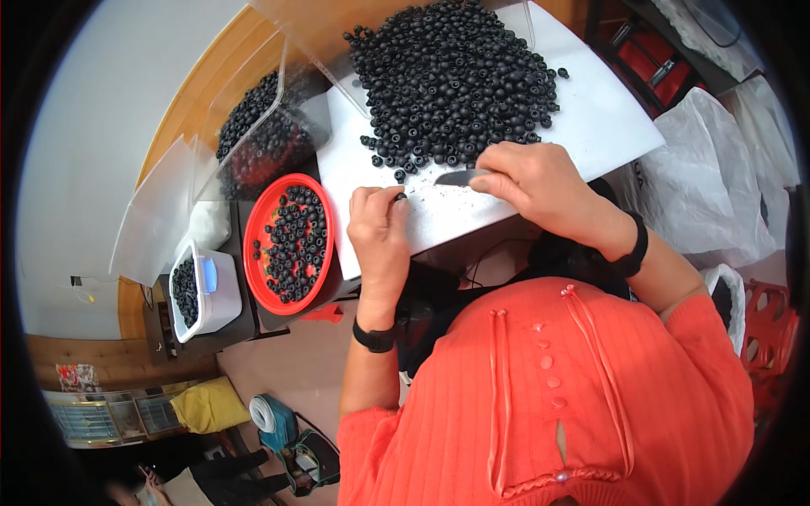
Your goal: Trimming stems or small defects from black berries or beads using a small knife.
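Note:
My right hand [527, 179] is closed around the handle of a small knife [458, 178], its blade pointing left over the white board [616, 126]. Between the fingertips of my left hand [380, 232] I pinch a small round black piece [400, 196], mostly hidden by the fingers. The knife tip is a little apart from it, to the right. Beyond both hands lies a large heap of small round black pieces [456, 80], many with a hole in the end. Dark crumbs dot the board near the knife.
Left of the board sits a red round basin [253, 278] partly filled with black pieces. A clear plastic bin [283, 114] behind it holds more, as does a white tub [221, 295]. White plastic bags [704, 169] and red plastic stools [769, 312] are at right. Another person [219, 481] is at lower left.

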